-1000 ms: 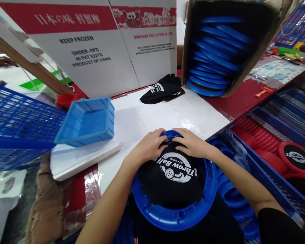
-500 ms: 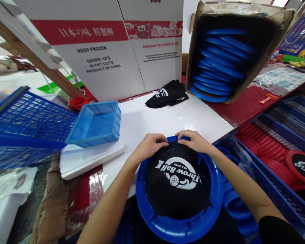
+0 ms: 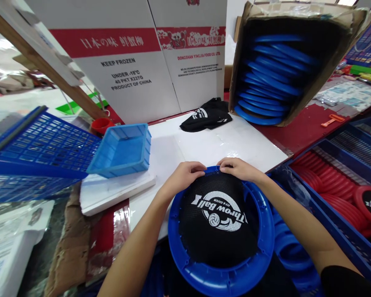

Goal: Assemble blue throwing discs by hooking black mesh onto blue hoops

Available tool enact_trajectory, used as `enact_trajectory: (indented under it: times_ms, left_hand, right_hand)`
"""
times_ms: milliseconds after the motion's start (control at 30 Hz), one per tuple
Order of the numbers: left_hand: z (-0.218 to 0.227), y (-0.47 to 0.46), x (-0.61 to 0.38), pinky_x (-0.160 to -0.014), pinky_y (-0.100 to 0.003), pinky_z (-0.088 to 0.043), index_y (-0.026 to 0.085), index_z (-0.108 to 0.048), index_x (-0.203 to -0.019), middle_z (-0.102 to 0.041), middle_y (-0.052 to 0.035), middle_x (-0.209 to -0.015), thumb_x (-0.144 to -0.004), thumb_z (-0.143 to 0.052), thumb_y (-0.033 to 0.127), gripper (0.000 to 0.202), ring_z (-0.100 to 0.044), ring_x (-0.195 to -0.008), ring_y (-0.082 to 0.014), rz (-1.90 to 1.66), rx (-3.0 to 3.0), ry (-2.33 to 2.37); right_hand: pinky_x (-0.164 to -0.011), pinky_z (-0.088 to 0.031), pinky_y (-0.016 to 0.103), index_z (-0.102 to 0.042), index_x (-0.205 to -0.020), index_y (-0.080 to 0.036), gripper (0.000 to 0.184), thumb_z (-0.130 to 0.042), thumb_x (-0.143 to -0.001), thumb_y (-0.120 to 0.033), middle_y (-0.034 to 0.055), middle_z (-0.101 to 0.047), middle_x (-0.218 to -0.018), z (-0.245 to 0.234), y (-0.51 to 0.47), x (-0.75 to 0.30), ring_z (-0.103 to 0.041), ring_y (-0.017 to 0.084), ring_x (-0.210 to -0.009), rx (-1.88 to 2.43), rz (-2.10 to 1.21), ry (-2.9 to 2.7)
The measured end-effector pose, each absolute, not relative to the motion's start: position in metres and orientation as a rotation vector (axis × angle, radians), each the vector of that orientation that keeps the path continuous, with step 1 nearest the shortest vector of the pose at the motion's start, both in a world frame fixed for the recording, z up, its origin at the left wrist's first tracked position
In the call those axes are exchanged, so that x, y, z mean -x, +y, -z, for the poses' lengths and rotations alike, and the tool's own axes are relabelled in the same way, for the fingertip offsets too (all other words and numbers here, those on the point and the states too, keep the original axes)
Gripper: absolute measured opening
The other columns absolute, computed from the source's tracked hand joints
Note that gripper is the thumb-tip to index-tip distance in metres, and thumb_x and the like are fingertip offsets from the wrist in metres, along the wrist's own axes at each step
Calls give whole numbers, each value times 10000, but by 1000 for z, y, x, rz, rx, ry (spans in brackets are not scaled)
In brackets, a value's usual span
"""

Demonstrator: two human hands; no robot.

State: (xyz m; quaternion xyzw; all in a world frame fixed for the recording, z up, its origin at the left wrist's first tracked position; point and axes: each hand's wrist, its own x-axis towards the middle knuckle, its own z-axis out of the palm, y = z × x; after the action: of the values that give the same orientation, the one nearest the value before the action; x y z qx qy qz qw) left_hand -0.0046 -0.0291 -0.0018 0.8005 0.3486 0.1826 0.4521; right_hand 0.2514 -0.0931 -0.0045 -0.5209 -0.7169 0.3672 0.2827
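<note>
A blue plastic ring (image 3: pixel 259 255) rests against the near edge of the white table (image 3: pixel 235 144), tilted toward me. A black mesh cloth (image 3: pixel 218 222) printed "Throw Ball" is stretched inside it. My left hand (image 3: pixel 184 177) and my right hand (image 3: pixel 239 168) both pinch the cloth's far edge at the top of the ring, fingers curled and closed, a small gap between them.
A spare black cloth (image 3: pixel 208 117) lies at the table's back. A tipped cardboard box (image 3: pixel 297 66) holds several blue rings. A light blue tray (image 3: pixel 122 150) and a blue crate (image 3: pixel 40 152) stand left. Bins of red rings (image 3: pixel 334 185) and loose blue rings (image 3: pixel 289 251) lie right.
The mesh cloth has been pulled up to the ring's far rim and now lies flatter. Both hands shifted slightly apart along the top edge.
</note>
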Motion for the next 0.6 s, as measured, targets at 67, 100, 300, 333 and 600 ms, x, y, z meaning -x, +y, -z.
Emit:
enact_trajectory:
  times_ms: [67,100,300,333,600]
  left_hand:
    - [1,-31,4,-903,-395,-594,220,-779,-964,-819,-47,-964,-849,-651,283,183,-754,-916,-236,-457,-1977,886]
    - [0,-31,3,-899,-391,-592,219,-777,-960,-817,-46,-963,-850,-648,274,178,-753,-916,-235,-453,-1986,892]
    - [-10,-39,2,-888,-380,-571,225,-768,-949,-801,-41,-985,-933,-569,292,211,-723,-928,-219,-421,-2139,818]
    - [-11,-41,0,-887,-381,-569,223,-766,-968,-799,-46,-1003,-945,-573,307,211,-717,-935,-220,-422,-2166,807]
    - [-8,-51,-16,-929,-398,-536,218,-740,-933,-775,-53,-991,-953,-594,268,156,-701,-955,-238,-453,-2276,847]
  right_hand:
    - [-1114,-502,490,-740,-866,-203,131,-634,-941,-221,89,-759,-1223,6,-92,-253,-692,251,-1142,1390,-1011,-1906]
    - [-1114,-501,488,-738,-860,-200,127,-641,-936,-225,90,-760,-1220,7,-92,-254,-692,252,-1140,1387,-1028,-1897]
    - [-1103,-499,446,-738,-861,-185,108,-664,-925,-230,83,-753,-1236,6,-90,-256,-687,232,-1137,1382,-1122,-1858]
    - [-1107,-495,446,-740,-870,-186,106,-663,-927,-231,83,-753,-1238,6,-90,-256,-685,231,-1141,1379,-1128,-1852]
    - [-1102,-489,455,-735,-876,-186,108,-641,-921,-213,77,-748,-1161,6,-87,-254,-676,228,-1113,1369,-1093,-1909]
